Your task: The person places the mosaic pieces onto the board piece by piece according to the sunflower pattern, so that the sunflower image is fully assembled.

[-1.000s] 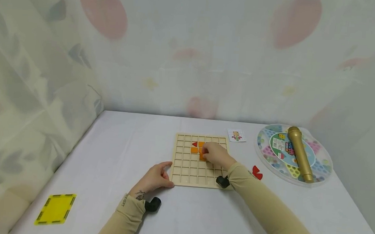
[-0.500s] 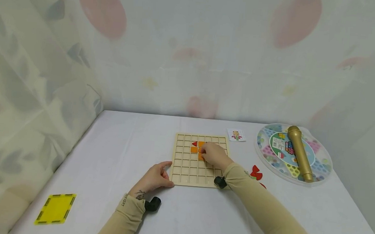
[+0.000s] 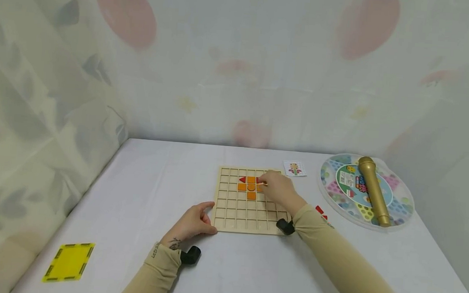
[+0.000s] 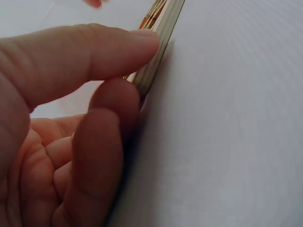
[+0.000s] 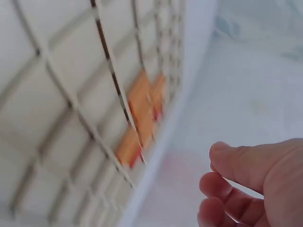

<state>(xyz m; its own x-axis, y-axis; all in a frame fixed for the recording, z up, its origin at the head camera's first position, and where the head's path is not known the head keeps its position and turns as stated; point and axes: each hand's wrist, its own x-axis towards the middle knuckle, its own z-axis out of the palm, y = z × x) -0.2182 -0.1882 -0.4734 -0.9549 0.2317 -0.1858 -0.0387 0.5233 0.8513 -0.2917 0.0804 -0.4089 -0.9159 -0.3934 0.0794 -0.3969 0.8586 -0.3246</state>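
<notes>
A pale wooden grid board [image 3: 235, 214] lies mid-table. Orange square tiles [image 3: 251, 196] form a cross on it around an orange round piece [image 3: 251, 187], with a red triangle [image 3: 242, 179] at its upper left. My left hand [image 3: 191, 223] holds the board's near left corner, the thumb at the front edge, as the left wrist view also shows. Over the board's upper right, my right hand [image 3: 281, 193] hovers close to the cross and partly covers a second red piece. In the right wrist view its thumb and fingers are bent, with nothing visible between them.
Behind the board lies a small picture card [image 3: 295, 168]. Red pieces [image 3: 320, 210] sit beside my right sleeve, partly hidden. At the right, a gold microphone [image 3: 374, 190] rests on a round clear case [image 3: 404, 194]. A yellow square frame [image 3: 69, 262] is at front left.
My right hand has moved off the cross, back and to the right, uncovering the round piece and the tiles around it. The left hand stays at the corner.
</notes>
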